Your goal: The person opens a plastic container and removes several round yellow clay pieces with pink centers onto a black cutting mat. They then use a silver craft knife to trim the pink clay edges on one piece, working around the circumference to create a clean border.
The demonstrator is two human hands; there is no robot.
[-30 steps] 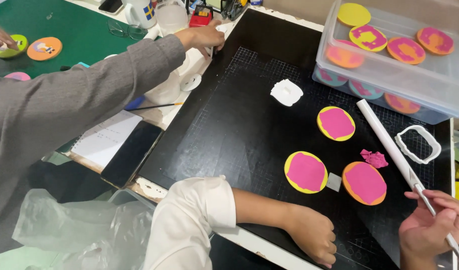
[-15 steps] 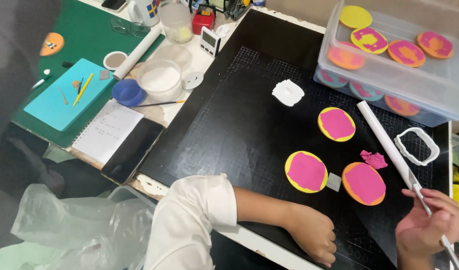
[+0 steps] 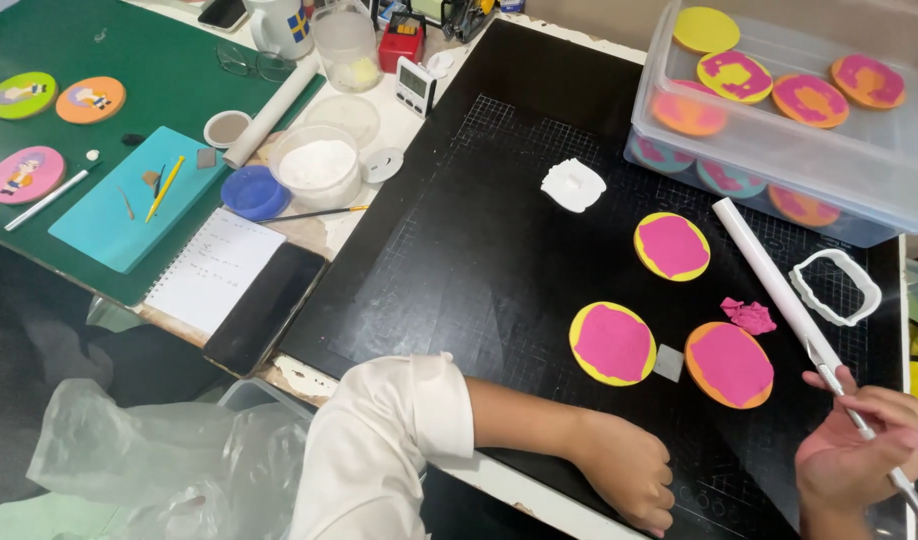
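Pinched between the thumb and fingers of the right hand point(image 3: 854, 462) is a thin silver-handled tool point(image 3: 847, 398), held at a slant at the lower right of the black cutting mat point(image 3: 459, 250), its tip toward the end of a long white rolling pin point(image 3: 769, 275) that lies diagonally on the mat. The left hand point(image 3: 634, 480) rests knuckles-up on the near edge of the mat, its fingers curled together with nothing in them, the forearm coming out of a white sleeve point(image 3: 389, 450).

Just up and left of the tool lies an orange disc topped with pink clay point(image 3: 729, 363), with a small grey square point(image 3: 669, 362) touching its left side and a crumpled scrap of pink clay point(image 3: 749, 315) above it. Two yellow discs with pink tops sit near (one point(image 3: 612, 343) beside the grey square, the other point(image 3: 672, 245) farther up the mat). A white lump of clay point(image 3: 573, 185) lies apart to the upper left, and a white outline cutter point(image 3: 834, 287) sits on the far side of the rolling pin.

Behind these stands a clear plastic box point(image 3: 759, 130) with more coloured discs stacked inside. To the left of the mat are a phone point(image 3: 266, 307), a notebook point(image 3: 214, 268), a tub of white powder point(image 3: 314, 165), a blue lid point(image 3: 254, 192) and a green mat point(image 3: 129, 60) with three painted round figures.
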